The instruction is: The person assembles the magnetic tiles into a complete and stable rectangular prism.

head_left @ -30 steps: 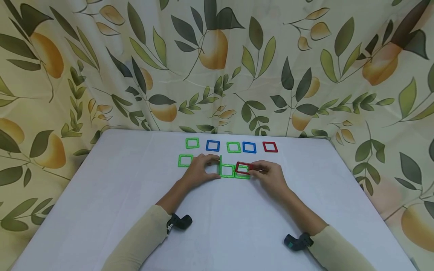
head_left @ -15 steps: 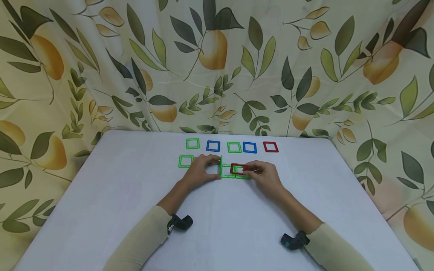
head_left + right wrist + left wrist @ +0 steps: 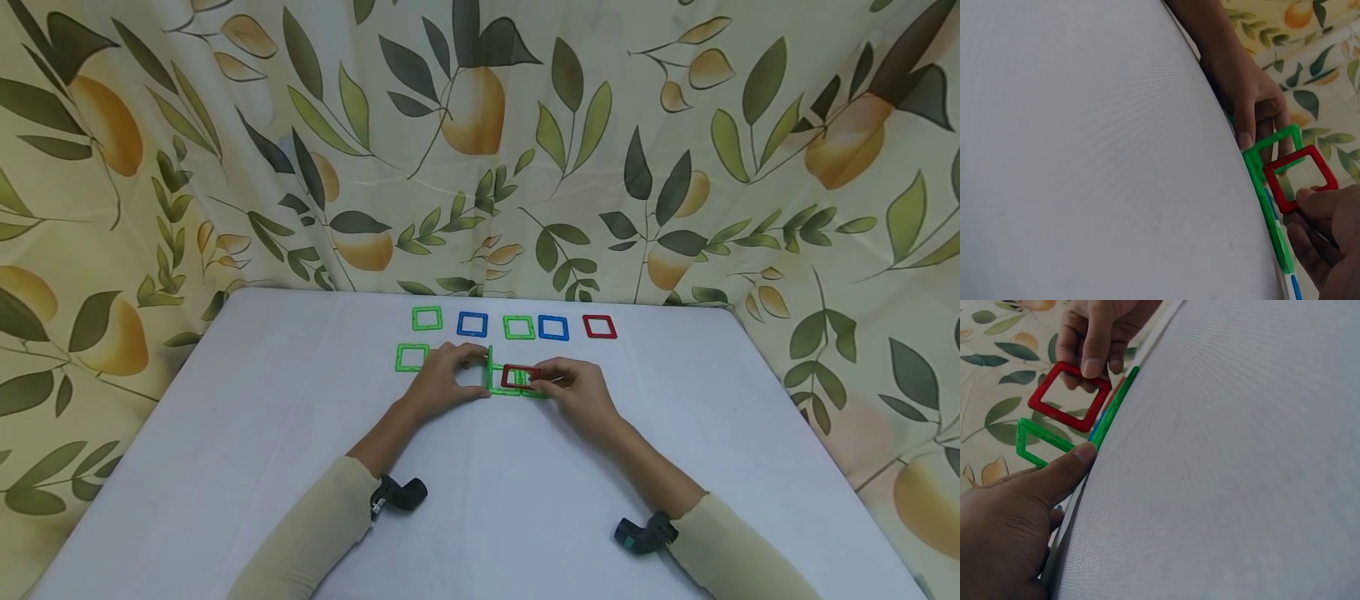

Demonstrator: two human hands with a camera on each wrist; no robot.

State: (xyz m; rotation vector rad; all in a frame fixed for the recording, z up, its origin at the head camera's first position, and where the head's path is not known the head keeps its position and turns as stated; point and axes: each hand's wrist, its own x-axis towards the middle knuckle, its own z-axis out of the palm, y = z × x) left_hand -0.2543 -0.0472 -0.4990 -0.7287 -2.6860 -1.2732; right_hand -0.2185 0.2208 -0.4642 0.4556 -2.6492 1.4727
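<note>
My left hand (image 3: 446,375) holds a green square open-frame tile (image 3: 490,371) upright, its thumb at the near edge and fingers at the far one. Two more green tiles (image 3: 506,393) lie flat in a line, running right from the upright one's foot. My right hand (image 3: 581,387) pinches a red square frame tile (image 3: 504,377) by its right side. In the head view the red tile overlaps the flat green ones. Seen from the right wrist, the red tile (image 3: 1289,158) is raised off the table, close beside the upright green tile (image 3: 1272,137).
Behind the hands runs a row of loose frame tiles: green (image 3: 427,308), blue (image 3: 472,314), another green, another blue, and red (image 3: 600,317). One green tile (image 3: 398,358) lies just left of the left hand. A patterned curtain (image 3: 480,208) hangs behind the white table (image 3: 480,517).
My right hand has moved left with the red tile, from over the right flat green tile toward the upright one. The left hand stays in place.
</note>
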